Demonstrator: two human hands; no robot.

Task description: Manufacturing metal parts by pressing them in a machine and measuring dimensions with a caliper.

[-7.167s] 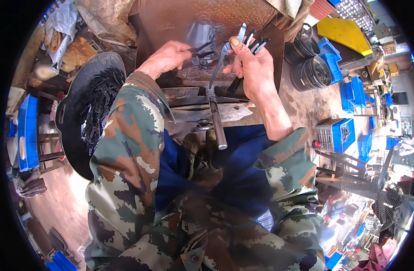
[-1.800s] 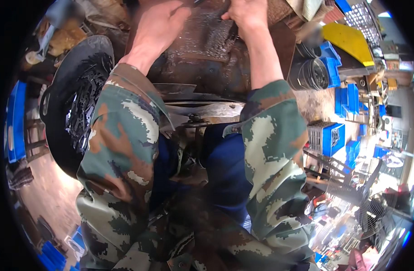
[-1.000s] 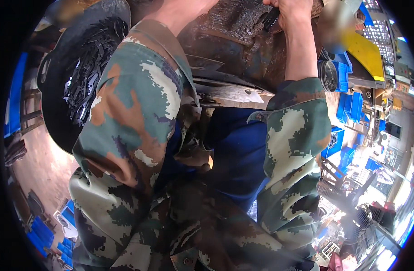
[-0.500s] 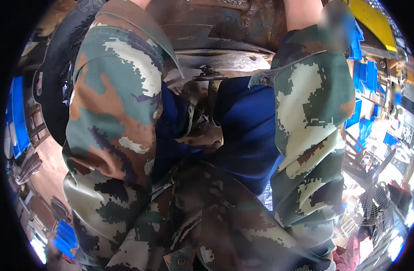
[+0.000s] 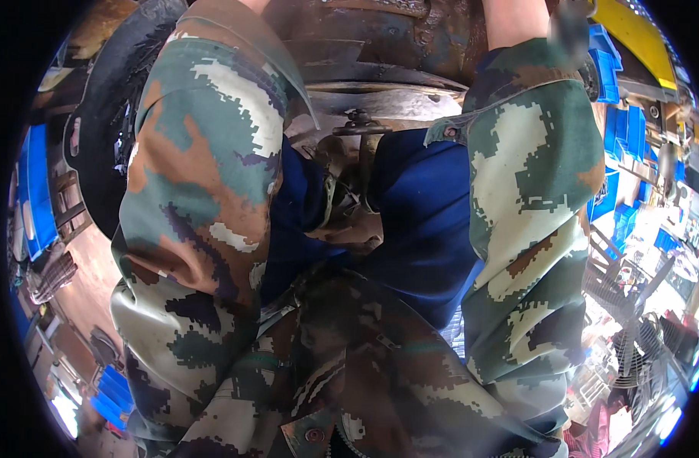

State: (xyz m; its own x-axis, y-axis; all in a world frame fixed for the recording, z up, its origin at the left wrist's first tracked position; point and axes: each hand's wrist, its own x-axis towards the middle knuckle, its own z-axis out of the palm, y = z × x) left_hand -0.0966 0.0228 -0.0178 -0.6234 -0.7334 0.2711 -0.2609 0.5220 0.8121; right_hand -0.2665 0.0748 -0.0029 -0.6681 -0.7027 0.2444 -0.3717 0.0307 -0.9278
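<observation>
Blue bin (image 5: 38, 191): far left, upright side showing.
Black basin (image 5: 97, 195): beside the left sleeve, which covers its right part; dark metal strips (image 5: 128, 126) inside, partly hidden.
Left sleeve (image 5: 200, 179): camouflage cloth, a sliver of wrist (image 5: 255, 4) above its cuff. Left hand: beyond the upper edge of view; cannot tell whether clenched, loose or grasping.
Worktop (image 5: 410, 49): brown, stained metal, at top centre between the two cuffs; near edge visible, far part cut off.
Metal knob (image 5: 358, 126): below the middle of the worktop's near edge.
Blue trousers (image 5: 418, 214): below that edge, between the sleeves.
Right sleeve (image 5: 525, 183): camouflage, bare forearm (image 5: 517, 19) above it. Right hand: likewise out of view, hold unknown.
Yellow board (image 5: 639, 46): upper right.
Fan (image 5: 632, 336): lower right.
</observation>
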